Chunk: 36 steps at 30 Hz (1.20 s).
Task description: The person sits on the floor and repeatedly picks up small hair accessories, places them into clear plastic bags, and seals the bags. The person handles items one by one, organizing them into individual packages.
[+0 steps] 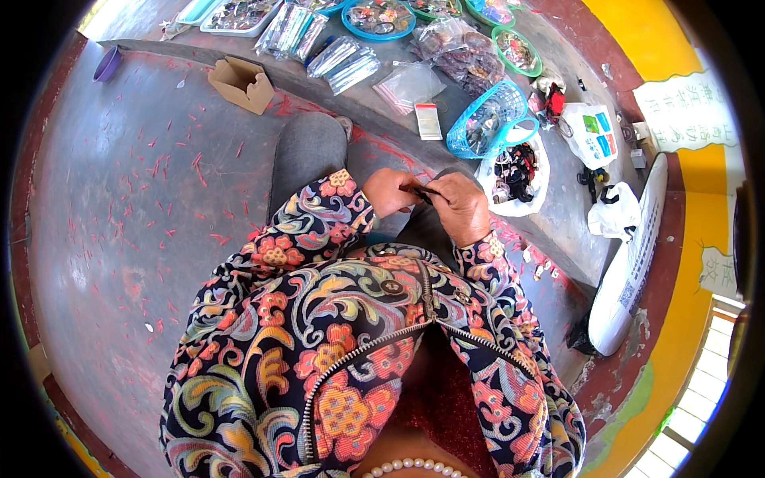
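Above my lap, my left hand (pixel 387 192) and my right hand (pixel 462 209) are close together, fingers pinched on one small dark strip (pixel 423 193). What kind of thing it is cannot be made out; the fingers cover much of it. Just right of my right hand lies a white bag (pixel 527 205) with black and coloured small items in it. Past my hands, on the raised ledge, a blue plastic basket (pixel 472 119) with small items inside leans on its side. A clear packet with a red edge (pixel 428 122) lies left of the basket.
Flat clear bags (pixel 408 86), silvery packets (pixel 344 65) and a blue round tray (pixel 379 35) lie along the ledge. An open cardboard box (pixel 241 84) stands before its step. A purple bowl (pixel 107 64) is far left. Red scraps litter the floor; a long white bundle (pixel 628 271) lies right.
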Each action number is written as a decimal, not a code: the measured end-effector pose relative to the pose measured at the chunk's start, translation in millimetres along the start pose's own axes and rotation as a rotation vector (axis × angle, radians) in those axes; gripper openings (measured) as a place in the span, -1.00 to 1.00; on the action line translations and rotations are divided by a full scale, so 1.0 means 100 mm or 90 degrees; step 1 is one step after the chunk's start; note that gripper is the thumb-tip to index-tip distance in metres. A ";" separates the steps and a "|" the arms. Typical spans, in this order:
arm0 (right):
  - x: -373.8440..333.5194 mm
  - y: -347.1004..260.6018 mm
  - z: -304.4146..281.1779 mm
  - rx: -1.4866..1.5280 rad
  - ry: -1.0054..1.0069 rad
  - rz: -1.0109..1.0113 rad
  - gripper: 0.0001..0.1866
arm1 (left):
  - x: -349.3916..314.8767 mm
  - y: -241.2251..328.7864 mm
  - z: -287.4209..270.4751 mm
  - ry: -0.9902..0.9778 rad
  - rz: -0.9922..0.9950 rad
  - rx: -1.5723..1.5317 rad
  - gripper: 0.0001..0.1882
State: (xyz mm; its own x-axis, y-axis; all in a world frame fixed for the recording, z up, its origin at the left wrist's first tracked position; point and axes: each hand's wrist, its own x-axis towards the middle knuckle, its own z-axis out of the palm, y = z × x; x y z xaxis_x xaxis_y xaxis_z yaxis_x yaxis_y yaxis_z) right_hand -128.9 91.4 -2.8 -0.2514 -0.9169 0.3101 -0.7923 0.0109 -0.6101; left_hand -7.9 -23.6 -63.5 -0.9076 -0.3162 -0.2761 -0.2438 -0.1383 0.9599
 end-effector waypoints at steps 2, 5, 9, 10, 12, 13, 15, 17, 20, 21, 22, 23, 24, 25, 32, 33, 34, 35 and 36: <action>0.00 -0.01 0.03 0.002 0.009 0.011 -0.89 | 0.00 0.02 0.01 0.003 -0.009 -0.012 -0.73; 0.00 -0.01 0.05 -0.007 0.005 0.030 -0.90 | -0.01 0.02 0.01 -0.001 -0.006 -0.015 -0.72; -0.02 0.03 0.10 -0.023 -0.026 0.024 -0.90 | -0.01 -0.01 0.00 -0.037 -0.002 -0.033 -0.70; -0.02 0.04 0.10 -0.024 -0.033 0.020 -0.90 | 0.00 -0.03 0.00 -0.046 -0.005 -0.031 -0.70; -0.03 0.05 0.11 -0.017 -0.035 0.027 -0.91 | -0.01 0.00 0.01 -0.064 -0.027 -0.089 -0.69; -0.04 0.06 0.11 -0.013 -0.036 0.031 -0.91 | -0.01 0.01 0.01 -0.073 -0.038 -0.118 -0.69; -0.04 0.08 0.09 0.011 -0.038 0.063 -0.92 | -0.05 0.07 0.01 -0.095 -0.073 -0.210 -0.72; -0.05 0.10 0.08 0.040 -0.038 0.098 -0.92 | -0.06 0.06 0.01 -0.110 -0.087 -0.272 -0.73; -0.06 0.14 0.08 0.073 -0.036 0.139 -0.89 | -0.03 0.01 0.01 -0.113 -0.086 -0.277 -0.74; -0.06 0.13 0.07 0.072 -0.036 0.143 -0.89 | -0.02 0.01 0.01 -0.107 -0.092 -0.249 -0.74; -0.05 0.12 0.06 0.071 -0.036 0.147 -0.88 | -0.01 0.01 0.01 -0.101 -0.097 -0.221 -0.73; -0.05 0.13 0.06 0.077 -0.039 0.158 -0.88 | -0.01 0.00 0.01 -0.103 -0.091 -0.224 -0.73; -0.05 0.14 0.07 0.082 -0.043 0.168 -0.87 | -0.01 -0.01 0.01 -0.104 -0.085 -0.228 -0.73; -0.05 0.15 0.07 0.088 -0.047 0.179 -0.87 | 0.00 -0.03 0.02 -0.105 -0.079 -0.231 -0.73; -0.02 0.14 0.03 0.087 -0.049 0.225 -0.87 | -0.04 0.03 0.02 -0.140 -0.036 -0.291 -0.74; -0.03 0.14 0.03 0.086 -0.040 0.224 -0.88 | -0.04 0.04 0.04 -0.132 -0.035 -0.305 -0.75; -0.03 0.15 0.03 0.085 -0.032 0.223 -0.88 | -0.05 0.05 0.05 -0.124 -0.035 -0.319 -0.77; -0.03 0.15 0.03 0.079 -0.015 0.225 -0.88 | -0.04 0.04 0.05 -0.119 -0.040 -0.316 -0.77; -0.03 0.15 0.05 0.072 0.001 0.227 -0.88 | -0.03 0.03 0.05 -0.113 -0.045 -0.314 -0.77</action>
State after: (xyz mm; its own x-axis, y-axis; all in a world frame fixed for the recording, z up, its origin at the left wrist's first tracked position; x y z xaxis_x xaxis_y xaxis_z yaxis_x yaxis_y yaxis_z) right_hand -137.7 92.6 -16.6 -0.5019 -0.8625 0.0645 -0.5877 0.2853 -0.7571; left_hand -8.0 -18.3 -60.0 -0.9492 -0.1314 -0.2861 -0.1563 -0.5921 0.7906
